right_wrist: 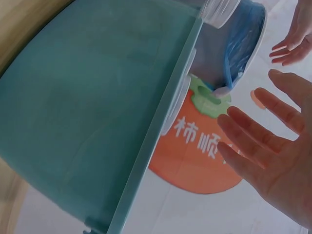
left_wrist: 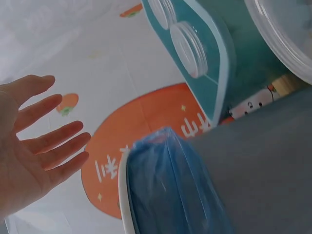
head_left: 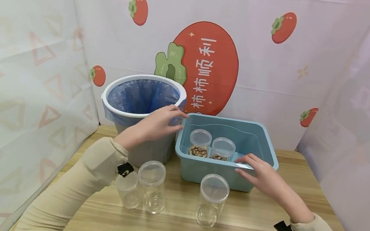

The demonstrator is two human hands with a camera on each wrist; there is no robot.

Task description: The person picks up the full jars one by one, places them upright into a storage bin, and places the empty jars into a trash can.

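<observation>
My left hand (head_left: 163,122) hovers beside the bin's right rim, fingers spread and holding nothing. The grey bin (head_left: 153,146) has a white rim and a blue plastic bag (left_wrist: 170,180) lining it. Over the front rim of a teal tub (head_left: 216,172) is my right hand (head_left: 261,174), its fingers extended and empty, as the right wrist view also shows. Inside the tub stand two clear lidded jars, a left one (head_left: 200,143) and a right one (head_left: 223,148), both with brown nut-like pieces low in them.
Three clear lidded jars stand on the wooden table in front: a small one (head_left: 128,190), a taller one (head_left: 151,187) beside it, and another tall one (head_left: 212,201) before the tub. Printed fabric walls (head_left: 266,83) enclose the back and sides.
</observation>
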